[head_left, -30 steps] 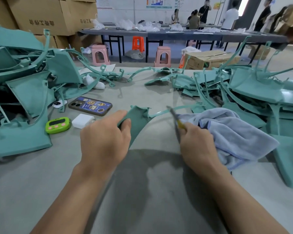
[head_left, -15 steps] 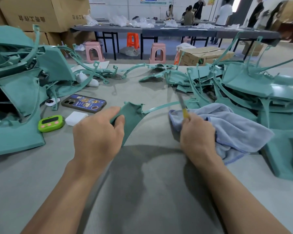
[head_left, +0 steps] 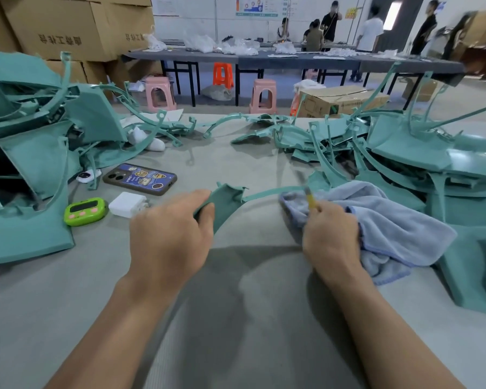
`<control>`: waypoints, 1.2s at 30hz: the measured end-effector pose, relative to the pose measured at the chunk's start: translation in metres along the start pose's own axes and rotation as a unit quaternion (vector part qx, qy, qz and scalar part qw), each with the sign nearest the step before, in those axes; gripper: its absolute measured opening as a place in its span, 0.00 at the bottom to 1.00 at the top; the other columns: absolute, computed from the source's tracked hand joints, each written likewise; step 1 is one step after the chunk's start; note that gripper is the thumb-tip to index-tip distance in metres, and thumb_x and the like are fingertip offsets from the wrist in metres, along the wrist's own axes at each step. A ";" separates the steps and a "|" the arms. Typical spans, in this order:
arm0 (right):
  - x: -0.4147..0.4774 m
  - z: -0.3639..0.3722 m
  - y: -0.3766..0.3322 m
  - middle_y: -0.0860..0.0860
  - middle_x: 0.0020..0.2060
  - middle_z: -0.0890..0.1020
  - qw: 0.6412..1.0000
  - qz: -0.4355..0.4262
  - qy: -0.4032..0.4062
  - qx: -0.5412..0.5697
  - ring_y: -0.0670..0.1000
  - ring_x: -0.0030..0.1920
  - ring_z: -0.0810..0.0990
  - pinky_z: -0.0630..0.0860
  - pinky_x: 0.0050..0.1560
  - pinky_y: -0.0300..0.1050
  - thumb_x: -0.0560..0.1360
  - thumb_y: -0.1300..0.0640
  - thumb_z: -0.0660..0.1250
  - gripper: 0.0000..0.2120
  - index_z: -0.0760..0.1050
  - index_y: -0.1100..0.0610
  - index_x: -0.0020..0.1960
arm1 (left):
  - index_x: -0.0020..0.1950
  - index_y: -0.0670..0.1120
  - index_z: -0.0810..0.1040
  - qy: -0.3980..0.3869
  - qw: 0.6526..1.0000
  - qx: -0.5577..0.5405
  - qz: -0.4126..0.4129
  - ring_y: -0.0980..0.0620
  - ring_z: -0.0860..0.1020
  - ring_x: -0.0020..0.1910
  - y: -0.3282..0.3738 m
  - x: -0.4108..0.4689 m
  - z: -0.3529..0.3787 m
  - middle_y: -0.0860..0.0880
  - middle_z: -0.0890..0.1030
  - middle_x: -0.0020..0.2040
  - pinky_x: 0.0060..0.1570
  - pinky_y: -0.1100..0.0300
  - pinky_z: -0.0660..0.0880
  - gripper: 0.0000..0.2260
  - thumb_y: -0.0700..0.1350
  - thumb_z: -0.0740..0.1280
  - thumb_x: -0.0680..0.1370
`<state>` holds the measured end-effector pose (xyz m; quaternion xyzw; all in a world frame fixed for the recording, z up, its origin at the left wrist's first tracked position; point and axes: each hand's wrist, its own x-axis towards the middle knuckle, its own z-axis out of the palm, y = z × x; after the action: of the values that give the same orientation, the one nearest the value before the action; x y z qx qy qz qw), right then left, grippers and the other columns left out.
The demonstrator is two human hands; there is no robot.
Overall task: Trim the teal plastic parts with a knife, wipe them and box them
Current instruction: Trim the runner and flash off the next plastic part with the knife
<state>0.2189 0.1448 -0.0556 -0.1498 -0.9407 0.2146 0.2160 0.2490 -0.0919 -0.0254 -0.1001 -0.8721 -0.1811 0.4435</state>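
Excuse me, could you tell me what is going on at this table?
A person is trimming a teal part. The left hand holds its broad end; the right hand holds a knife at its thin strip, beside a blue cloth. Other parts lie piled on both sides.

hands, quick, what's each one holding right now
left hand: grips the teal plastic part by its broad end.
right hand: grips the knife, blade blurred, with the blue cloth beside it.
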 end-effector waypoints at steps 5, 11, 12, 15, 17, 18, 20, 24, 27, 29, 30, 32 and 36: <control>-0.021 -0.001 -0.012 0.48 0.33 0.78 0.989 -0.108 -0.022 0.102 0.55 0.35 0.75 0.68 0.36 0.48 0.84 0.51 0.58 0.12 0.75 0.52 0.44 | 0.43 0.47 0.82 0.006 1.000 0.014 0.003 0.41 0.79 0.31 0.003 -0.002 0.001 0.48 0.82 0.34 0.27 0.52 0.75 0.03 0.45 0.69 0.73; -0.014 0.006 -0.018 0.56 0.39 0.82 0.995 -0.080 -0.064 0.020 0.61 0.40 0.79 0.76 0.42 0.53 0.84 0.53 0.57 0.13 0.77 0.54 0.45 | 0.46 0.49 0.81 0.021 0.999 -0.014 -0.027 0.41 0.80 0.32 0.000 -0.002 0.001 0.48 0.83 0.35 0.29 0.54 0.77 0.04 0.46 0.69 0.74; -0.007 0.002 -0.009 0.56 0.40 0.82 0.998 -0.037 -0.046 0.009 0.60 0.39 0.79 0.75 0.41 0.51 0.84 0.53 0.58 0.13 0.77 0.55 0.46 | 0.46 0.49 0.80 0.017 0.999 -0.017 -0.038 0.41 0.80 0.33 0.000 -0.001 0.001 0.48 0.83 0.36 0.30 0.53 0.77 0.04 0.47 0.68 0.74; 0.000 -0.004 0.011 0.53 0.39 0.80 0.997 0.037 0.019 0.059 0.54 0.37 0.74 0.65 0.37 0.48 0.84 0.54 0.57 0.13 0.73 0.55 0.43 | 0.49 0.50 0.83 0.006 0.998 -0.028 -0.063 0.39 0.82 0.37 -0.003 0.001 0.001 0.47 0.85 0.39 0.36 0.49 0.79 0.07 0.48 0.67 0.75; -0.004 -0.004 0.008 0.50 0.34 0.78 0.985 0.021 0.065 0.157 0.51 0.35 0.73 0.62 0.35 0.49 0.83 0.54 0.59 0.13 0.74 0.57 0.42 | 0.50 0.52 0.83 0.004 0.995 -0.038 -0.088 0.38 0.81 0.38 -0.006 0.002 0.001 0.47 0.85 0.39 0.37 0.52 0.77 0.08 0.50 0.67 0.75; -0.006 -0.005 0.005 0.47 0.32 0.78 0.972 0.009 0.078 0.222 0.50 0.34 0.73 0.62 0.35 0.49 0.81 0.54 0.60 0.13 0.75 0.59 0.41 | 0.50 0.53 0.81 -0.001 0.994 -0.039 -0.103 0.39 0.79 0.37 -0.008 0.002 0.000 0.48 0.84 0.37 0.36 0.54 0.74 0.07 0.51 0.66 0.75; -0.005 -0.009 -0.002 0.39 0.36 0.82 0.924 0.009 0.051 0.378 0.43 0.43 0.78 0.69 0.40 0.48 0.79 0.55 0.63 0.13 0.78 0.63 0.42 | 0.52 0.56 0.79 -0.021 0.989 -0.036 -0.139 0.43 0.76 0.37 -0.013 0.004 -0.002 0.50 0.82 0.35 0.36 0.57 0.68 0.09 0.55 0.65 0.74; 0.001 -0.015 -0.005 0.43 0.57 0.85 0.847 -0.004 -0.079 0.526 0.43 0.60 0.77 0.71 0.57 0.50 0.77 0.57 0.68 0.09 0.87 0.51 0.45 | 0.57 0.63 0.81 -0.064 0.978 -0.117 -0.161 0.59 0.80 0.45 -0.022 0.008 -0.008 0.67 0.83 0.43 0.45 0.68 0.72 0.16 0.57 0.68 0.70; 0.001 -0.012 -0.006 0.43 0.53 0.87 0.782 -0.011 -0.145 0.606 0.43 0.54 0.82 0.77 0.60 0.51 0.81 0.63 0.67 0.13 0.88 0.53 0.44 | 0.64 0.67 0.76 -0.074 0.972 -0.183 -0.126 0.68 0.79 0.45 -0.019 0.005 -0.007 0.75 0.78 0.45 0.44 0.82 0.67 0.24 0.52 0.74 0.69; 0.003 -0.008 -0.009 0.48 0.53 0.87 0.762 0.043 -0.137 0.631 0.48 0.54 0.84 0.80 0.61 0.50 0.81 0.64 0.66 0.13 0.87 0.56 0.44 | 0.68 0.67 0.74 -0.045 0.963 -0.224 -0.142 0.69 0.80 0.47 -0.017 0.000 0.000 0.73 0.80 0.47 0.48 0.80 0.69 0.30 0.50 0.78 0.68; 0.004 -0.006 -0.009 0.50 0.49 0.88 0.767 0.076 -0.123 0.625 0.49 0.50 0.84 0.81 0.60 0.49 0.82 0.63 0.66 0.13 0.87 0.57 0.44 | 0.69 0.68 0.73 -0.028 0.952 -0.251 -0.174 0.68 0.81 0.50 -0.015 0.000 0.004 0.71 0.81 0.48 0.51 0.76 0.72 0.33 0.51 0.79 0.67; 0.006 -0.003 -0.010 0.50 0.40 0.87 0.785 0.143 -0.101 0.594 0.49 0.44 0.83 0.83 0.50 0.44 0.82 0.63 0.65 0.13 0.85 0.57 0.42 | 0.70 0.69 0.70 -0.015 0.911 -0.325 -0.253 0.63 0.82 0.54 -0.009 -0.003 0.012 0.66 0.84 0.51 0.57 0.64 0.76 0.36 0.51 0.79 0.66; 0.010 0.000 -0.007 0.54 0.43 0.84 0.762 0.271 -0.093 0.580 0.51 0.44 0.83 0.84 0.39 0.39 0.80 0.64 0.67 0.10 0.82 0.61 0.41 | 0.71 0.52 0.74 -0.077 0.808 -0.427 -0.397 0.58 0.83 0.53 0.000 -0.007 0.029 0.59 0.85 0.54 0.55 0.60 0.78 0.35 0.48 0.78 0.65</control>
<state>0.2092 0.1425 -0.0491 -0.2243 -0.5720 0.7819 0.1056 0.2313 -0.0797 -0.0466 0.0617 -0.7017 -0.6875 0.1764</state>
